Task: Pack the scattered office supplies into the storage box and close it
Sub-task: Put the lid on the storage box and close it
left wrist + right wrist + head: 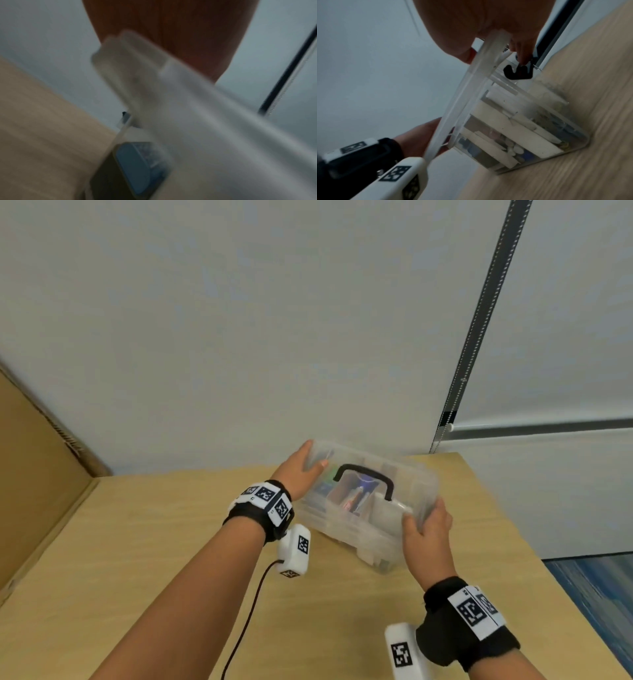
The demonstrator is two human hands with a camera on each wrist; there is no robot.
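A clear plastic storage box [363,518] with a black carry handle [366,474] on its lid stands on the wooden table [154,542]. The lid lies on top; pens and small supplies show through it. My left hand [299,470] grips the box's far left end, thumb on the lid. At the near right end my right hand [426,529] holds on, thumb on the lid and fingers down the side. The right wrist view shows the box [522,121] resting on the table with the lid rim under my right hand [488,20]. A blue item [137,166] shows through the box wall.
A large cardboard box [34,474] stands against the table's left edge. A white wall rises right behind the table, with a blind cord [479,320] at its right. The table's right edge [507,515] drops to blue carpet. A black cable [246,611] trails from my left wrist.
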